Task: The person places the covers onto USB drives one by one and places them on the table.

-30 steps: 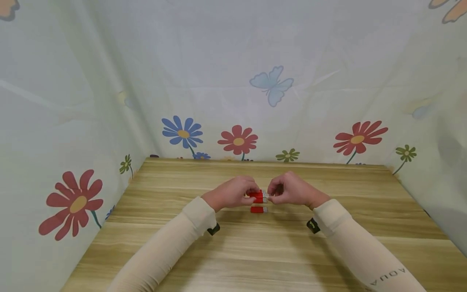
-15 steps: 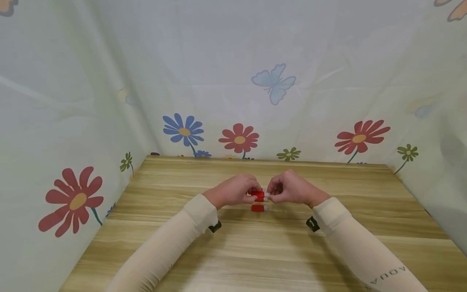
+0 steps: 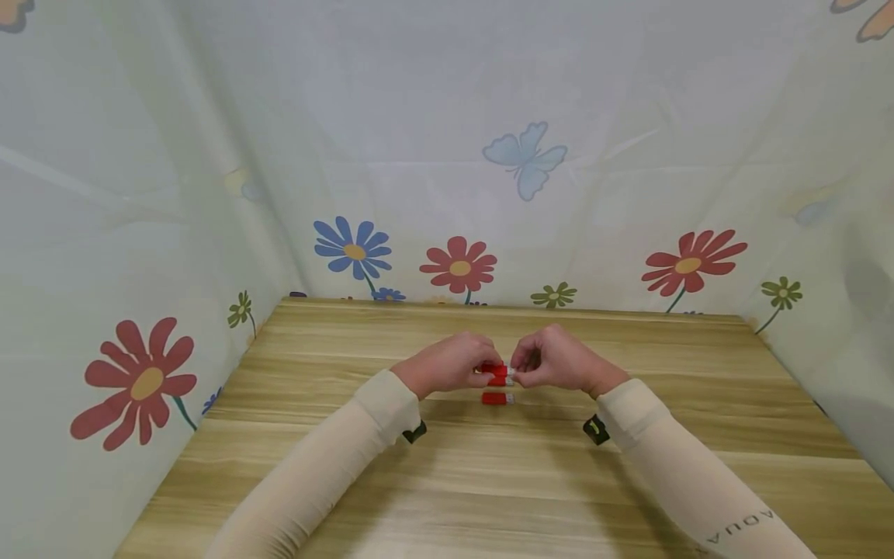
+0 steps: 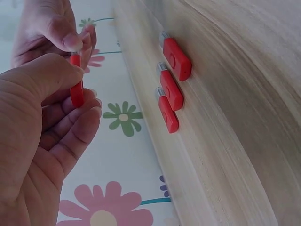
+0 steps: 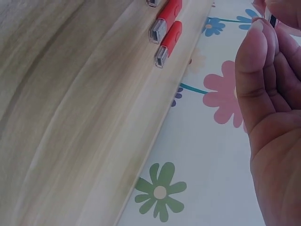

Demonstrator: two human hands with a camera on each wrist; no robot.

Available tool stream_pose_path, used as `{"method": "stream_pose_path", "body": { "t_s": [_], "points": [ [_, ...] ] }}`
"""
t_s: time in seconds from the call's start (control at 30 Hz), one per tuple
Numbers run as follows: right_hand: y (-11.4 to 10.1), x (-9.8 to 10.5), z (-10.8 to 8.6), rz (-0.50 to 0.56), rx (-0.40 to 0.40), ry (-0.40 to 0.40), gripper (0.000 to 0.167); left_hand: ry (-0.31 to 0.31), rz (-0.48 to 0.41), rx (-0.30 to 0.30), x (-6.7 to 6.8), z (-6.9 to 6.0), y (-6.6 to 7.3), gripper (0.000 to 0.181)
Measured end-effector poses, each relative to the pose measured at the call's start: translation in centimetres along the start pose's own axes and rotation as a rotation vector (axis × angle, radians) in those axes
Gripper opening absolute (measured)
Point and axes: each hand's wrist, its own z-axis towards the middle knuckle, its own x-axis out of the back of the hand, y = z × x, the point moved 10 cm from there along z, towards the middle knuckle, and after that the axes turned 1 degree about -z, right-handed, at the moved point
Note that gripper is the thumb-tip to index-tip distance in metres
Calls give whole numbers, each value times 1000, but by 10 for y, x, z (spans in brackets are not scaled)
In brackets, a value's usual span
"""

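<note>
My left hand (image 3: pixel 452 363) pinches a red USB flash drive (image 4: pixel 76 94) between thumb and fingers, above the table. Its narrow edge faces the left wrist camera. From the other side, my right hand (image 3: pixel 559 361) pinches the drive's pale connector end, which the fingertips mostly cover; whether a cap is on it I cannot tell. Three similar red drives lie in a row on the table below: a near one (image 4: pixel 177 59), a middle one (image 4: pixel 171 89) and a far one (image 4: pixel 168 113). Clear caps cover the connectors of those visible in the right wrist view.
The wood-grain table (image 3: pixel 489 481) extends around both hands. Behind it and at the sides hangs a pale curtain (image 3: pixel 391 116) printed with flowers and butterflies. Dark wrist devices show under both wrists, the left one (image 3: pixel 415 432) and the right one (image 3: pixel 596 429).
Both hands stay nearly where they were, still holding the drive between them. The head view has tilted slightly; the drives on the table have not visibly moved.
</note>
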Motion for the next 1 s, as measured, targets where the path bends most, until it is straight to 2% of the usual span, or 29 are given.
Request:
{"method": "stream_pose_path", "body": {
  "t_s": [0.27, 0.47, 0.6, 0.77, 1.0],
  "points": [
    [1, 0, 1, 19, -5, -11, 4, 15, 30, -25, 1, 2, -1, 21],
    [0, 2, 1, -18, -27, -18, 13, 37, 40, -17, 3, -1, -4, 22],
    [-4, 5, 1, -68, 9, 9, 18, 42, 30, -2, 4, -3, -5, 22],
    [-11, 5, 3, -95, 35, 15, 14, 46, 15, 14, 4, -4, -6, 22],
    [-20, 5, 3, -142, 92, 43, 13, 44, 11, 6, 6, -5, -3, 18]
  ]
}}
